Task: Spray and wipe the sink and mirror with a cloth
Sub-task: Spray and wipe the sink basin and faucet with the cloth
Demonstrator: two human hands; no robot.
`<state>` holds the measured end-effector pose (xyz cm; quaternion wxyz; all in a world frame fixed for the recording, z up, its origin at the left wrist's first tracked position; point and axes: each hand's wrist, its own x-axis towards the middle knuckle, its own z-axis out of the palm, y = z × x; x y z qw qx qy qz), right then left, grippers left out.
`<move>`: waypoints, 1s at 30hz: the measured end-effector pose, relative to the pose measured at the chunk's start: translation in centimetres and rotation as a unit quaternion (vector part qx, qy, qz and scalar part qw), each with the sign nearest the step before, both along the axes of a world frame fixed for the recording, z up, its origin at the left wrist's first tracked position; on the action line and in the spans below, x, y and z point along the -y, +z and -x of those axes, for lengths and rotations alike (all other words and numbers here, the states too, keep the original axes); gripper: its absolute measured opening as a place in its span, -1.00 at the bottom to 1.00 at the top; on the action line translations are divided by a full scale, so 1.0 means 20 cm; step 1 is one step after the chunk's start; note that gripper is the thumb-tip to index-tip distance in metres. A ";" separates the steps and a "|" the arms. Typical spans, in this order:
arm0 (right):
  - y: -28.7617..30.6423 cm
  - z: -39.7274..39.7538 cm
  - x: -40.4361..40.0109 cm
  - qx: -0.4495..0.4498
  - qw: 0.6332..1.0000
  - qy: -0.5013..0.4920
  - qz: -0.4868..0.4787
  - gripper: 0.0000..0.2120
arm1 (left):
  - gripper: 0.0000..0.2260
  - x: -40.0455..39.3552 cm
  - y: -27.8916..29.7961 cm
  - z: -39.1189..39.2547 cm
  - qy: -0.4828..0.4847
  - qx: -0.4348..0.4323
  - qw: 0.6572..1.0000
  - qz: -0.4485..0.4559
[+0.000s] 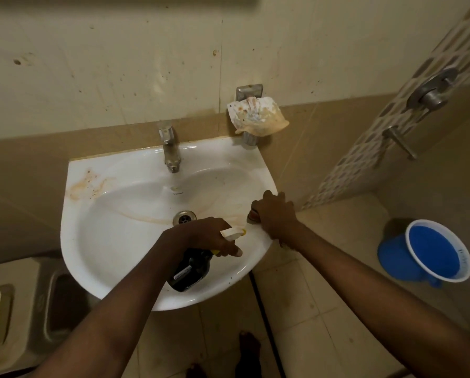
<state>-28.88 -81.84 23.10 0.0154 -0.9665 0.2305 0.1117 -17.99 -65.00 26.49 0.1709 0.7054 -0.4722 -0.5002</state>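
Sink point(97, 257) stage: left hand point(201, 236) grips the spray bottle point(192, 268) over the basin's 5 o'clock, right hand point(276, 214) bunches a cloth point(253, 214) on the 3 o'clock rim. Orange stain point(87, 184) at 10 probably needs spraying next.

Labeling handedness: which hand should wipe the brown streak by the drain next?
Right, probably. The right hand already presses a cloth on the sink rim near the streak; the left hand holds the spray bottle.
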 end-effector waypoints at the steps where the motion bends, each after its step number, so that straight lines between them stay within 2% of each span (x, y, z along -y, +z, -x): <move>1: 0.02 -0.06 0.00 -0.003 0.999 0.005 0.038 -0.81 | -0.78 0.00 0.00 0.00 0.001 0.011 1.000 0.002; 4: 0.03 -0.16 -0.02 -0.008 0.995 0.037 0.097 -0.79 | -0.72 -0.02 0.00 0.00 0.021 0.012 1.000 -0.005; 6: 0.03 -0.09 -0.04 -0.014 0.996 0.030 0.083 -0.79 | -0.70 -0.04 0.01 0.00 0.034 -0.001 0.999 -0.017; 11: 0.01 0.13 -0.10 0.013 1.000 0.002 0.007 -0.72 | -0.72 -0.06 0.03 0.00 -0.015 0.004 1.000 0.011; 16: 0.02 -0.05 -0.03 0.053 0.996 -0.007 0.075 -0.82 | -0.70 -0.08 0.04 0.04 0.009 -0.002 1.000 -0.021; 19: 0.01 0.00 -0.04 0.069 0.996 -0.011 0.058 -0.74 | -0.66 -0.10 0.04 0.06 0.028 -0.030 0.999 -0.035; 21: -0.02 0.09 -0.08 0.093 0.995 -0.012 0.041 -0.68 | -0.68 -0.11 0.06 0.08 0.004 -0.036 0.999 -0.032; 24: -0.04 0.13 -0.11 0.116 0.992 -0.010 0.038 -0.63 | -0.60 -0.13 0.08 0.10 -0.008 -0.035 0.998 -0.046; 30: -0.03 0.08 -0.10 0.098 0.995 -0.005 0.023 -0.46 | -0.68 -0.23 0.10 0.17 0.083 -0.048 0.991 -0.091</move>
